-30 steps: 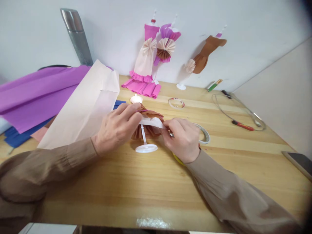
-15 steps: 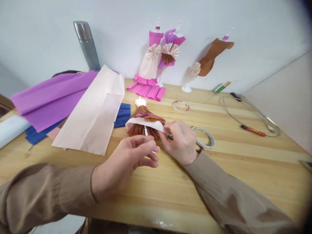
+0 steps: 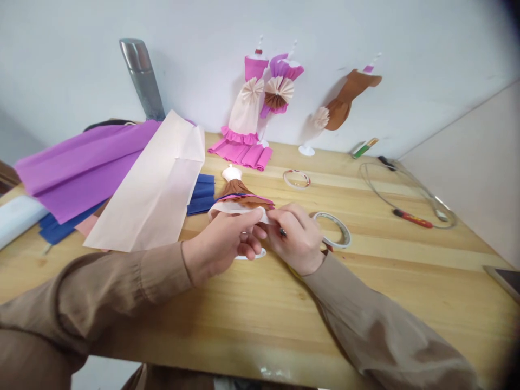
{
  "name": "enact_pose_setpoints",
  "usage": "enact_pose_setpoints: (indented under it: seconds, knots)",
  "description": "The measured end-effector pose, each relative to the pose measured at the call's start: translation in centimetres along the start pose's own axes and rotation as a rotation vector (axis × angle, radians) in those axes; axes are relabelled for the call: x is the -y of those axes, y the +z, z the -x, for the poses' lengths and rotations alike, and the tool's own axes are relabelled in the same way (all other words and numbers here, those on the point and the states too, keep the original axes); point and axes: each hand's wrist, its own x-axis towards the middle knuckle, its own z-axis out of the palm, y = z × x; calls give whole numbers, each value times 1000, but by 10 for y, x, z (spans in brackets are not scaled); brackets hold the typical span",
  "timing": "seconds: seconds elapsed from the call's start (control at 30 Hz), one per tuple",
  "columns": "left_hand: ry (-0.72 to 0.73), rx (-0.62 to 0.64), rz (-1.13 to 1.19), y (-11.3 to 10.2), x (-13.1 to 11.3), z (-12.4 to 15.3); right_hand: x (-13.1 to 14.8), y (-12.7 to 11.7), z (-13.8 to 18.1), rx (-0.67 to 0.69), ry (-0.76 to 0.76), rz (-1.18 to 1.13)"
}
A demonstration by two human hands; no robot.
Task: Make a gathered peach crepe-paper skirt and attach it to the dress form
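Observation:
A small white dress-form doll lies on the table with its top away from me. It wears a brown pleated paper skirt with thin blue and pink edges. A cream paper strip runs along the skirt's hem. My left hand pinches this strip between thumb and forefinger, its other fingers curled below. My right hand is closed on the strip's right end, close beside the left fingertips. A small dark tip shows under its fingers; what it belongs to is hidden. Below my left hand part of the form's white base shows.
Cream paper, purple crepe paper and blue paper lie left, before a grey flask. Dressed forms stand at the wall. Tape rolls, a cable and a red-handled tool lie right.
My left hand has moved up and forward onto the cream strip, and its thumb and forefinger now pinch it. My right hand stays at the strip's end. The view has shifted slightly.

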Motion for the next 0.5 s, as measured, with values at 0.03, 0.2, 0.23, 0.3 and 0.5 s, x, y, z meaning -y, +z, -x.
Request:
enact_pose_setpoints:
  seconds: [0.03,0.2,0.23,0.3,0.5]
  knots:
    - [-10,-5,-3,0,0,-1,0,-1,0,21,23,-7]
    - [27,-51,9,-3,5,-5,-1,-3,1,120,107,73]
    - [44,-50,23,-4,6,-5,-1,-3,2,118,106,87]
    - [67,-25,50,-6,6,-4,-1,-3,3,105,103,96]
    - [82,-14,69,-3,2,-3,3,-4,4,100,116,86]
